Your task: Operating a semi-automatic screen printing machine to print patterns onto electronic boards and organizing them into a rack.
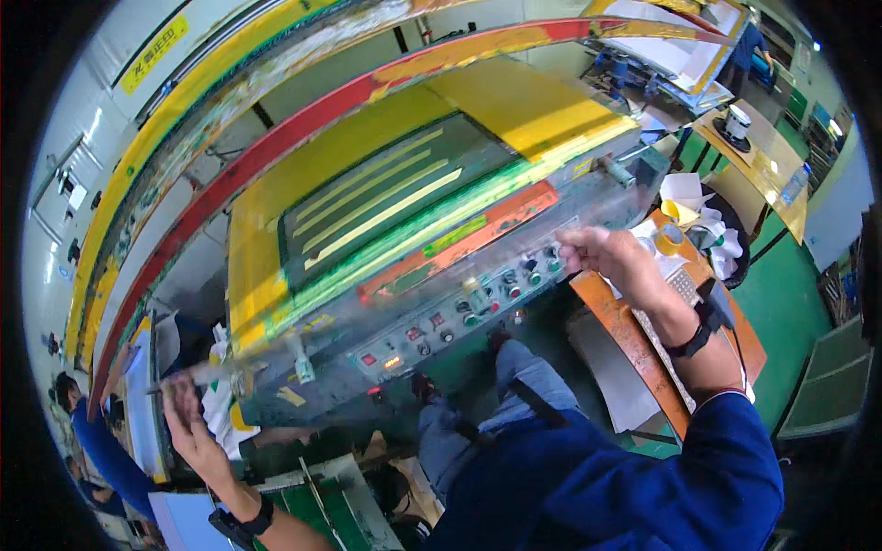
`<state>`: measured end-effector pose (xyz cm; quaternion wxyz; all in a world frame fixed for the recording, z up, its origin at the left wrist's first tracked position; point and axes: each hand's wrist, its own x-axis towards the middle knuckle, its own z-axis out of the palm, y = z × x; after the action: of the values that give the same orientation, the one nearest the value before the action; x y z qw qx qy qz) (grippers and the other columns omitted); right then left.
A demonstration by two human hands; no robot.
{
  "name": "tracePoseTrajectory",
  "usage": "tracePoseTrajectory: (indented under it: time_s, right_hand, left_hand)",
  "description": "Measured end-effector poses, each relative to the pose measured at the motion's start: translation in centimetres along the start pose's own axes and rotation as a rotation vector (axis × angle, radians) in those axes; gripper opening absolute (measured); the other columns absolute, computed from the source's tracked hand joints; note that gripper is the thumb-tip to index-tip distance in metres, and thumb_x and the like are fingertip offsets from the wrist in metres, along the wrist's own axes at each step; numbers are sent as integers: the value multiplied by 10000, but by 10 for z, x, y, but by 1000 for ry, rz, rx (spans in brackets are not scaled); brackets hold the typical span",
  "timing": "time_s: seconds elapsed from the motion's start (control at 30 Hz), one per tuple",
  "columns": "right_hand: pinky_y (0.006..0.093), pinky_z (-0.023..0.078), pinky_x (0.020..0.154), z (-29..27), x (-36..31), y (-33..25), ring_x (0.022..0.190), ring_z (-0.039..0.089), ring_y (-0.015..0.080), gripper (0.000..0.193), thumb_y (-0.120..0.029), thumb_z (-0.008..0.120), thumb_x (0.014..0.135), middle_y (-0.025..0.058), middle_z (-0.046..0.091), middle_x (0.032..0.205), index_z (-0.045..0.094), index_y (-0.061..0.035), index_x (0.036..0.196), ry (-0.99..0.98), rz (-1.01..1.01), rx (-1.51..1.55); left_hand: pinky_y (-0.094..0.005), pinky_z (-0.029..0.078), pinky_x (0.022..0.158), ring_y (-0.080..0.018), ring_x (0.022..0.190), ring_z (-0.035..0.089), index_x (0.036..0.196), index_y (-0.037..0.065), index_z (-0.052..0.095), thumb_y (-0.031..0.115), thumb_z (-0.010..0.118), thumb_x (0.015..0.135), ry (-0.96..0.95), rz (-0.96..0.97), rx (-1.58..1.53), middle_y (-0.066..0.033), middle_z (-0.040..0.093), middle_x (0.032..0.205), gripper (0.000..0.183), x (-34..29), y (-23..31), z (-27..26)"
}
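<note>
In front of me stands a printing machine with a yellow-taped bed (542, 106) and a dark central panel (404, 165) crossed by pale yellow strips. Knobs and buttons line the grey control panel (436, 321) on its front. My right hand (606, 262) is at the right end of that panel, its fingers curled in at the buttons; what they touch is hidden. Beyond the machine's front left corner is my left hand (186, 413), blurred by motion. A thin grey edge shows at its fingertips, and I cannot make out whether it is held.
A red and yellow frame bar (367, 78) arches over the bed. On my right, a wooden table (620, 331) carries a tape roll (670, 241) and papers. Another wooden table (763, 174) stands farther back. A co-worker in a blue sleeve (110, 455) is at far left; another person (749, 50) stands at far right.
</note>
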<state>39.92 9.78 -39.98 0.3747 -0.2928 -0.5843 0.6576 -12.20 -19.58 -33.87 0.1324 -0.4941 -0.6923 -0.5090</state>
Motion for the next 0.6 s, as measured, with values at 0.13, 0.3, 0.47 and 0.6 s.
tracePoseTrajectory:
  time_s: [0.13, 0.3, 0.47, 0.6]
  right_hand:
    - [390, 423, 838, 31, -19, -27, 905, 520, 329, 459, -223, 452, 937, 194, 539, 956, 505, 72, 1285, 52, -493, -774]
    - [391, 420, 837, 39, -29, -27, 912, 518, 331, 462, -194, 487, 909, 199, 539, 964, 503, 61, 1294, 37, -502, -805]
    - [392, 424, 830, 37, -33, -20, 914, 521, 327, 454, -153, 518, 886, 198, 547, 995, 513, 46, 1294, -4, -490, -769]
    - [394, 426, 856, 33, -36, -14, 949, 531, 328, 450, -174, 510, 903, 200, 546, 1019, 514, 37, 1300, -19, -450, -765]
  left_hand:
    - [-289, 488, 902, -189, 997, 617, 1316, -54, 484, -77, 395, 896, -130, -386, -120, -142, 612, 1135, 430, -11, -33, -8]
    - [-245, 525, 751, -131, 825, 626, 1202, -60, 549, -72, 391, 885, -225, -542, -67, -85, 631, 985, 354, -21, -36, -11]
    - [-232, 507, 662, -110, 732, 603, 1082, -57, 605, -17, 451, 914, -259, -630, 9, -46, 611, 869, 231, -28, -23, -13]
    - [-231, 492, 617, -107, 700, 599, 1054, -51, 612, 7, 465, 922, -306, -655, 24, -42, 614, 817, 206, -33, -30, -11]
